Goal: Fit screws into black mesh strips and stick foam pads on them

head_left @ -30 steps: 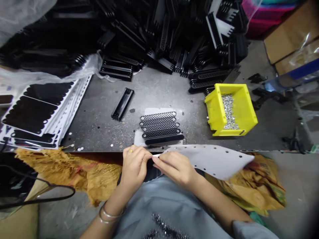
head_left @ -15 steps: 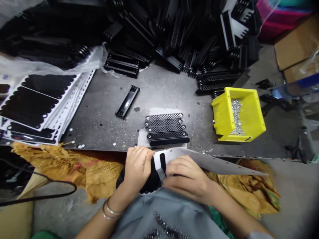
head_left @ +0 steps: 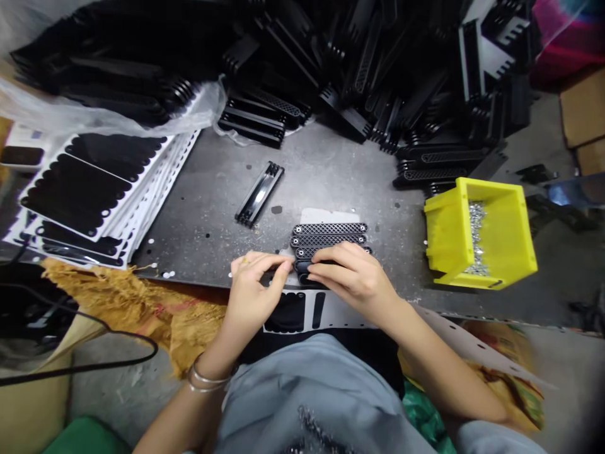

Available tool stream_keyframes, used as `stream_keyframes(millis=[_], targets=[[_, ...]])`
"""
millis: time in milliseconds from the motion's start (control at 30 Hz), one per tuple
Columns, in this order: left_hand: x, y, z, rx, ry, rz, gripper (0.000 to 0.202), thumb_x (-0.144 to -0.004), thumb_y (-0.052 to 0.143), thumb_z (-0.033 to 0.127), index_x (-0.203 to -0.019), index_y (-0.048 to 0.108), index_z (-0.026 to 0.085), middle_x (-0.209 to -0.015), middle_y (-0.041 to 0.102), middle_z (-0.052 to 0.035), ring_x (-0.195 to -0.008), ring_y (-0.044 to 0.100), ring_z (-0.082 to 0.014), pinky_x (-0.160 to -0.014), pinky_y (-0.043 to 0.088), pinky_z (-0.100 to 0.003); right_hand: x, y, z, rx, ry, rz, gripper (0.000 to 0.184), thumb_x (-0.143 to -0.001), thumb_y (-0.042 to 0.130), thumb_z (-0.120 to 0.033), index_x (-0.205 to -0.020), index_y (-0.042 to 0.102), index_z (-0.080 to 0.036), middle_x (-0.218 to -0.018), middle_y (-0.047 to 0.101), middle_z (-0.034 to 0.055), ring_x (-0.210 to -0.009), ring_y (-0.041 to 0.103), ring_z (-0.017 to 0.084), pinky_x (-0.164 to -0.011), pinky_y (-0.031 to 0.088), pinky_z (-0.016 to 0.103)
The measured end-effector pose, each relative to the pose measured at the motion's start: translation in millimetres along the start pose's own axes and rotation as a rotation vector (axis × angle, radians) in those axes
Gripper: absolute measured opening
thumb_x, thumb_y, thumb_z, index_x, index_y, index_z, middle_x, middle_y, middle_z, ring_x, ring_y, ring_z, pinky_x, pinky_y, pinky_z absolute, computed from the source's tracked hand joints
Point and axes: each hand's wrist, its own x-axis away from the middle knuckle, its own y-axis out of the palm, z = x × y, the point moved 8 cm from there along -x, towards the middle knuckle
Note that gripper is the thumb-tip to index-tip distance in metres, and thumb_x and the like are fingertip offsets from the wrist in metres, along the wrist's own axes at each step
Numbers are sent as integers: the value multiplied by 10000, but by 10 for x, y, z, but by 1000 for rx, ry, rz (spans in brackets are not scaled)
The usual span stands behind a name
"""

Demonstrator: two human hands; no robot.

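A row of black bars with a criss-cross pattern lies side by side on the table, with a small screw or rivet at the ends. Over the nearer bars, a black sticker strip lies between my hands. My left hand pinches its left end with thumb and index finger. Bent over the strip and bars from the right, my right hand has its fingertips closed on the strip, hiding most of it. Below, a white sticker sheet with black strips lies across my lap at the table edge.
Black sticker sheets are stacked at left. A lone black part lies mid-table. The yellow bin at right holds small metal pieces. Black parts are heaped at the back. An orange woven sack hangs below the table edge.
Both hands have moved up from the sticker sheet to the nearest bars, bringing a black strip. The sheet now lies lower, released by my hands. The view has shifted slightly.
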Motion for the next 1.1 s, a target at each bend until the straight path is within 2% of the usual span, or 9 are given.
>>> stream_keyframes(millis=[333,433,533,600,667,800,1033,1100], targets=[[-45,65,-33,85,-48,-35,131,-956,689,314,-846,747,274,-852,777,37,-877,675,-199,-971,373,-427,-33,39,-13,-39,19,-3,138,-1014,632,-216,-1082,749,-189,-1070,746,99,-915,629,198,-788,565,357],[-69,86,-40,87,-47,-60,136,-952,696,302,-825,727,266,-849,773,43,-881,670,-198,-963,375,-416,22,-73,11,13,37,-24,172,-1012,645,-277,-1118,755,-196,-1113,737,110,-933,638,208,-799,573,371],[-80,100,-49,100,-45,-70,146,-951,691,295,-810,713,262,-841,764,50,-881,664,-195,-973,360,-411,179,-294,226,-28,212,-35,209,-997,676,-286,-1168,746,-189,-1079,722,105,-955,670,203,-826,579,365],[-81,99,-52,114,-43,-62,156,-948,690,303,-799,710,260,-834,757,52,-871,662,-192,-977,350,-409,309,-418,399,-128,335,-11,156,-989,687,-256,-1118,760,-207,-1003,714,69,-899,684,179,-784,575,333],[-80,89,-54,119,-43,-51,165,-945,687,314,-792,711,256,-824,750,49,-858,660,-189,-974,347,-405,398,-483,503,-208,373,34,107,-978,696,-233,-1050,774,-226,-956,713,42,-832,679,158,-720,560,307],[-84,66,-45,116,-42,-48,167,-938,683,327,-792,722,255,-807,739,43,-839,657,-187,-974,350,-397,442,-484,557,-248,345,90,108,-964,702,-188,-1035,776,-223,-941,712,33,-821,678,149,-707,545,296],[-105,68,-38,96,-58,-67,203,-944,668,374,-793,726,253,-819,747,20,-845,660,-200,-966,370,-405,398,-451,499,-246,268,16,88,-988,672,-191,-1039,740,-214,-954,692,38,-859,681,155,-766,562,302],[-60,37,-79,62,-72,-76,198,-961,653,403,-854,731,256,-857,752,14,-852,656,-202,-985,357,-421,402,-471,486,-201,244,17,104,-1001,649,-180,-1066,722,-214,-976,681,44,-889,680,161,-797,568,309]])
